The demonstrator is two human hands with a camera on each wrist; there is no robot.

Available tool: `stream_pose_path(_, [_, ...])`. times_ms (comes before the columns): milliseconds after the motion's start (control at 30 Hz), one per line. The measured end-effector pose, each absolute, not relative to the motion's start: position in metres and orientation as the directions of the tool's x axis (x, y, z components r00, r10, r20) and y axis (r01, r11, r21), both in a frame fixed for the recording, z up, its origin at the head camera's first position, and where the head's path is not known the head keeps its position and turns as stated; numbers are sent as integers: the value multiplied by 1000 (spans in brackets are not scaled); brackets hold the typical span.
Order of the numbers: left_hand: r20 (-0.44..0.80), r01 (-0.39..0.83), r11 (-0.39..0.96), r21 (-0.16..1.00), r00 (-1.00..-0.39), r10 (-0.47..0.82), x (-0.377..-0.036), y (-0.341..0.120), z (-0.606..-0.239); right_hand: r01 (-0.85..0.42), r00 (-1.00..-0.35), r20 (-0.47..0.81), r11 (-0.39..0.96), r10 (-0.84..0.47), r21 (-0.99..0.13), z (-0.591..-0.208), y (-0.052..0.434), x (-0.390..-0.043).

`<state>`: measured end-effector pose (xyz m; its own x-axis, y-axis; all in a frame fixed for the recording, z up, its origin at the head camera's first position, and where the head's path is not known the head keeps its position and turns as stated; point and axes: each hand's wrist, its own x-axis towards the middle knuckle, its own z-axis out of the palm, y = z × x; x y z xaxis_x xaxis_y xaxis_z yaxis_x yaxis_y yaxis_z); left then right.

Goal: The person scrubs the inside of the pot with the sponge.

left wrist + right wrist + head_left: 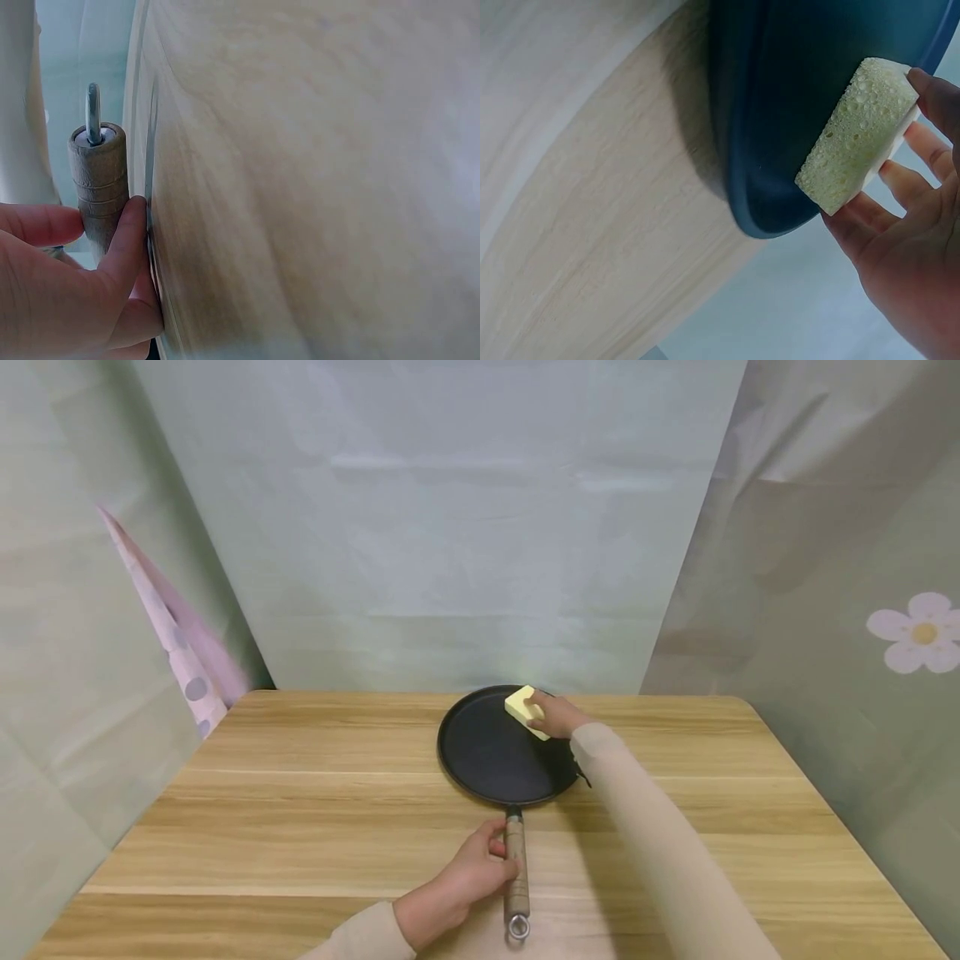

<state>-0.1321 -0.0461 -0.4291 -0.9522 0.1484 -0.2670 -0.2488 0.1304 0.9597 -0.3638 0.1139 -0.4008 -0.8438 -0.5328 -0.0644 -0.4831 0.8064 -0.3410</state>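
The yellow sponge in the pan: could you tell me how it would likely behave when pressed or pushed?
The sponge shows open pores, so it probably squashes easily and weighs little. Held by the right hand against the dark pan, its flat block shape seems unlikely to roll.

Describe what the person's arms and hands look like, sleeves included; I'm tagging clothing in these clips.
Both arms wear plain beige long sleeves ending at the wrists. The left hand and right hand are bare: no gloves, and no rings or watch visible.

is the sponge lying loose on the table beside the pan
No, the right hand holds the yellow sponge against the black pan.
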Motion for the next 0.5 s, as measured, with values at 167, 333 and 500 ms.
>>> stream_pose_path(167, [-269, -253, 119, 960, -951, 153, -132, -46, -429, -491, -836, -68, 797, -545, -351, -402, 118, -364])
stream_pose_path(333, [-268, -250, 128, 960, -952, 150, -132, -46, -429, -489, -835, -71, 794, -546, -360, -397, 122, -361])
stream_pose_path(500, [-272, -251, 146, 957, -952, 144, -133, -46, -429, -488, -831, -83, 793, -549, -365, -394, 125, -357])
